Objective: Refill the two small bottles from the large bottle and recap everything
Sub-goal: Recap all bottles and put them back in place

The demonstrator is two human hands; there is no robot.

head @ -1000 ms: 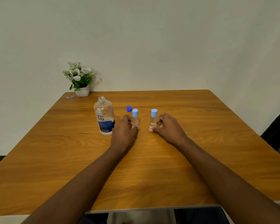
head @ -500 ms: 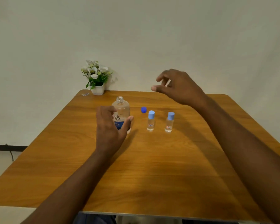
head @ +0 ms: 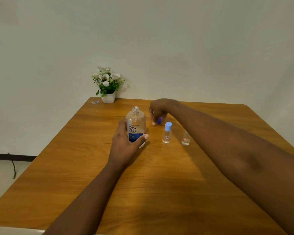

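Since the earlier frame, the left hand (head: 126,143) has been closed around the large bottle (head: 135,126), where it was only spread beside it, and the right hand (head: 158,110) has been brought down from mid-air to the dark blue cap (head: 159,120) lying on the table (head: 159,184) behind the small bottles. The fingers of the right hand are pinched on that cap, which has not been lifted clear as far as can be told. The near small bottle (head: 167,133) is seen upright with its light blue cap on; the second small bottle (head: 185,139), to its right, is partly hidden by the right forearm, so its cap cannot be confirmed. The large bottle stands upright and open-necked. Refilling is judged complete; only the large bottle remains to be capped. The label reads "re-nu"; smaller print is illegible. A potted flower (head: 108,83) stands at the far edge.
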